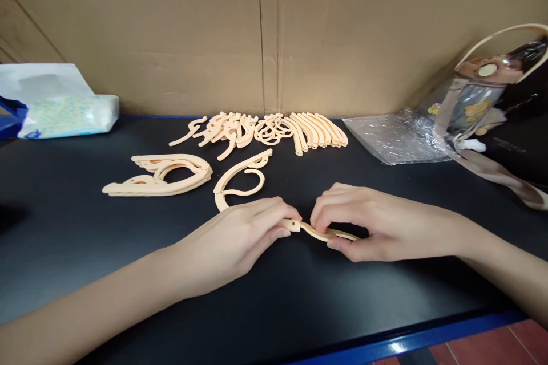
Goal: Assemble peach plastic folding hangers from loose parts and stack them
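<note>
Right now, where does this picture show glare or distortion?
Head view: bright glare on the blue table edge, glints on the clear plastic bag, soft sheen across the black tabletop; head view, far right: the bottle leans, perhaps from lens stretch.

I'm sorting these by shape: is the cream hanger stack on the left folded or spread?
Folded: on the hanger stack, both sets of arms point left from the joined end, with a curved hook between them.

On the table (274,308): loose parts (245,132) at back; tissue pack (72,116) left of them; plastic bag (389,137) right, a bottle (476,104) apparently behind it.
</note>
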Motion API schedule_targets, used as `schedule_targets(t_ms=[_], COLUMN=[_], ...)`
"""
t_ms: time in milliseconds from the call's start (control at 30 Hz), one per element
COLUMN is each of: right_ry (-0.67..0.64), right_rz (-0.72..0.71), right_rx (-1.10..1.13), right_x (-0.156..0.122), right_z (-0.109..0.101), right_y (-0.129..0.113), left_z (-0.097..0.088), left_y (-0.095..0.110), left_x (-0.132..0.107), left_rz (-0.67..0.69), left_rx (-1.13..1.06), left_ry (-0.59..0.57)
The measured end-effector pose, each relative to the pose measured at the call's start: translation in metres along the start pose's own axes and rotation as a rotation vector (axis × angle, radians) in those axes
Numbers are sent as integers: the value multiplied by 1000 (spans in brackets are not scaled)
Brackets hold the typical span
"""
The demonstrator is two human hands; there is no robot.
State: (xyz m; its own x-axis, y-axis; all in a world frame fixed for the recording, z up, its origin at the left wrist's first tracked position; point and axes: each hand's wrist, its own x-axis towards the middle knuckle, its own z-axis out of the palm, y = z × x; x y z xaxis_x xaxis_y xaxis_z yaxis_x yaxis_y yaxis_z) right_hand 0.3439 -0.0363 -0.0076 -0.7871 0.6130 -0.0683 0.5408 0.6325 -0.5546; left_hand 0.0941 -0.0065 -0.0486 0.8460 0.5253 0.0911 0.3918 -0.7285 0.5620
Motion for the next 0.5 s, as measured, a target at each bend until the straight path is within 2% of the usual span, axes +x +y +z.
schedule_targets(t_ms=[500], right_ry=[39], right_rz=[-64], right_rx=[-263], right_x=[-5], right_z=[8], right_y=[-9], left_z=[-8], left_y=[7], left_x=[4], left_rz=[-70], left_rx=[-96], left_ry=[-52])
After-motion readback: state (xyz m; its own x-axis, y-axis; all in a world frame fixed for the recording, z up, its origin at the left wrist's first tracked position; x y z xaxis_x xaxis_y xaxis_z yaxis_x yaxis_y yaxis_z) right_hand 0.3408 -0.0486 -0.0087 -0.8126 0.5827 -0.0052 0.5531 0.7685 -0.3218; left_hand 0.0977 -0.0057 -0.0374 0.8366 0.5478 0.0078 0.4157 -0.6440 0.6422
